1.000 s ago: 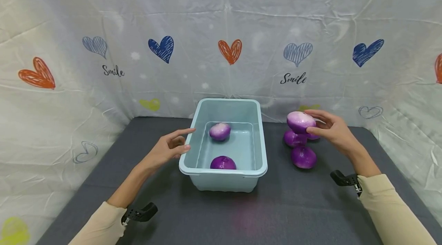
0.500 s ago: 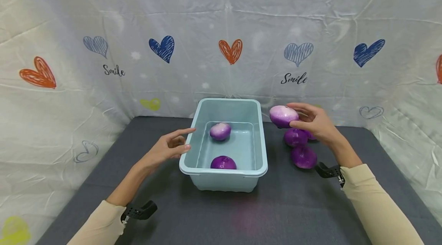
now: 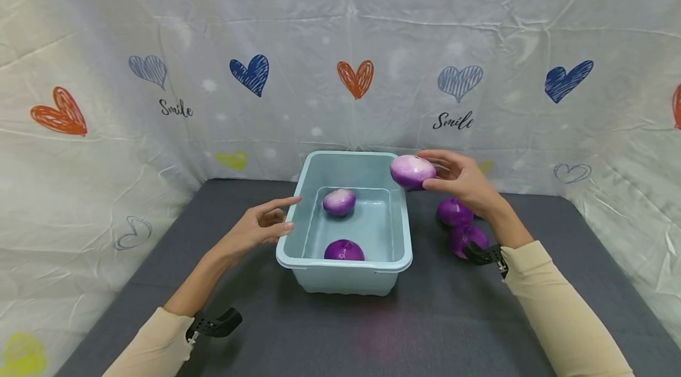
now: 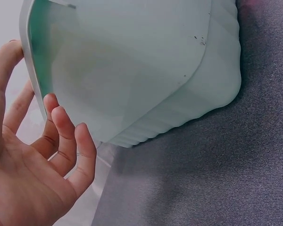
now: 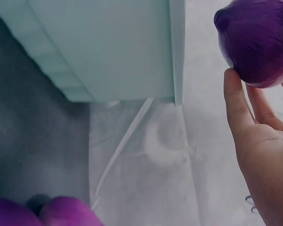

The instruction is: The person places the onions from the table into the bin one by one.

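Note:
My right hand [image 3: 461,181] grips a red onion [image 3: 411,172] between thumb and fingers, held up over the right rim of a pale blue plastic tub [image 3: 346,275]. From the right wrist view, the onion's dark pointed end [image 5: 221,20] faces the tub side. My left hand [image 3: 259,226] rests at the tub's left rim, with index finger and thumb tips touching it. In the left wrist view its other fingers [image 4: 85,146] bend loosely beside the outer wall. Inside the tub lie two red onions, one farther back [image 3: 339,202] and one near the front wall [image 3: 344,250], partly hidden.
To the right of the tub, on the dark grey table cloth [image 3: 319,335], sit red onions, among them one behind [image 3: 453,212] and one in front [image 3: 466,239], partly covered by the right wrist strap [image 3: 481,254]. A white curtain [image 3: 298,117] with hearts closes off the back and sides.
My right hand has carried the red onion leftward and slightly up, from above the pile to the tub's right rim. The left hand and the tub have stayed in place.

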The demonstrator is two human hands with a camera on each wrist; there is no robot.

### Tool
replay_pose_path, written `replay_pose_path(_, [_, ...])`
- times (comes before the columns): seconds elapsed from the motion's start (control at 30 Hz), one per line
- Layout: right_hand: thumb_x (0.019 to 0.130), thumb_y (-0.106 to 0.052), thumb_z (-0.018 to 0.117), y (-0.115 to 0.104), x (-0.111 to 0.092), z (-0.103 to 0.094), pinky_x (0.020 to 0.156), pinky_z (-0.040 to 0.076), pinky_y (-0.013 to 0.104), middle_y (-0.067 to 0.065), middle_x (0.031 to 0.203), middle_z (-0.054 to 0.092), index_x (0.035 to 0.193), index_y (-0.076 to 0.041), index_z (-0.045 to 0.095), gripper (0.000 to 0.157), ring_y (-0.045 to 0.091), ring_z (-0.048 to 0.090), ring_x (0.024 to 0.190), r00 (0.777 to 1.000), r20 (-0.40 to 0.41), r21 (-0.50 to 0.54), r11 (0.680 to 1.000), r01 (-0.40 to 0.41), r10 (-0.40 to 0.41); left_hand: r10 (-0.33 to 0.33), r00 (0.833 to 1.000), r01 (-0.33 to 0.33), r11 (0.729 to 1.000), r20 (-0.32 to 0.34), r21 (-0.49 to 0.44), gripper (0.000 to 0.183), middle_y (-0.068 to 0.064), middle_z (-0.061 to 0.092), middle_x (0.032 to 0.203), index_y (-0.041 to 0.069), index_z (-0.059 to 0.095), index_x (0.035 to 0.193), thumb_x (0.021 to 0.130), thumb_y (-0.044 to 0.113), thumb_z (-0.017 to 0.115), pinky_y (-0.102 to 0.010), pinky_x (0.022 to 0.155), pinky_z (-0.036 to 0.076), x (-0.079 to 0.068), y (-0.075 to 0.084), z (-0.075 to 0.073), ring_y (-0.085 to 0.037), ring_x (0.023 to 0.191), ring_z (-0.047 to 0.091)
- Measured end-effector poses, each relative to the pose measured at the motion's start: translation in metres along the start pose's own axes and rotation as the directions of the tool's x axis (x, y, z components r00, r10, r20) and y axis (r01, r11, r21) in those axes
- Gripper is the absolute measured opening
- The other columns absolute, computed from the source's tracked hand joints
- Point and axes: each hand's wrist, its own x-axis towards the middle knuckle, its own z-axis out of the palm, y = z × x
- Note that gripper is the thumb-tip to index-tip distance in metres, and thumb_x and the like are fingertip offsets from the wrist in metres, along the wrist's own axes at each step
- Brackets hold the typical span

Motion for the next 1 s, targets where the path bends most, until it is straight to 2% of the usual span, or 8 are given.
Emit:
replay_pose_path(0.13, [0.088,0.004,0.077,-0.001,0.007,0.007,0.096,0.049,0.036,0.015,0.14,0.056,0.14,0.0,0.059,0.055,0.033,0.054,0.125,1.0,0.012,0.014,1.0,0.02,-0.02,0.001,1.0,-0.001,1.0,0.002,-0.002,0.057,-0.019,0.057,0.103,0.022,0.052,0.152,0.098,0.021,0.072,-0.048,0.078,0.051,0.0,0.0,0.0,-0.027,0.091,0.057])
replay_pose_path(0.37, [0.087,0.004,0.079,-0.002,0.019,0.022,0.097,0.048,0.039,0.016,0.138,0.058,0.138,0.003,0.059,0.055,0.034,0.054,0.124,0.997,0.052,0.066,0.997,0.045,-0.048,0.007,1.0,-0.007,1.0,0.004,-0.001,0.056,-0.018,0.057,0.102,0.021,0.052,0.151,0.098,0.02,0.071,-0.04,0.073,0.05,0.0,0.002,0.0,-0.023,0.088,0.056])
replay_pose_path(0.57, [0.087,-0.001,0.081,-0.002,0.027,0.032,0.099,0.047,0.04,0.014,0.138,0.058,0.138,0.002,0.06,0.055,0.033,0.055,0.125,0.996,0.074,0.033,0.998,0.047,-0.049,-0.004,1.0,0.004,1.0,-0.002,-0.002,0.057,-0.018,0.057,0.101,0.021,0.052,0.151,0.098,0.021,0.072,-0.04,0.074,0.05,0.0,0.002,0.0,-0.024,0.089,0.056])
replay_pose_path(0.77, [0.086,0.002,0.08,-0.001,0.033,0.041,0.103,0.043,0.04,0.015,0.138,0.058,0.137,0.005,0.059,0.056,0.033,0.055,0.125,0.993,0.1,0.046,0.998,0.053,-0.058,-0.012,1.0,0.012,1.0,-0.003,0.003,0.056,-0.018,0.057,0.099,0.022,0.053,0.151,0.098,0.022,0.072,-0.039,0.073,0.05,0.001,0.002,0.001,-0.023,0.087,0.055])
replay_pose_path(1.0, [0.086,-0.003,0.082,0.001,0.037,0.048,0.105,0.041,0.048,0.015,0.138,0.057,0.137,0.005,0.059,0.057,0.033,0.055,0.124,0.988,0.133,0.064,0.996,0.066,-0.074,-0.01,1.0,0.01,1.0,-0.008,-0.004,0.056,-0.018,0.057,0.098,0.021,0.053,0.151,0.098,0.021,0.071,-0.035,0.069,0.048,0.001,0.001,0.001,-0.022,0.081,0.052])
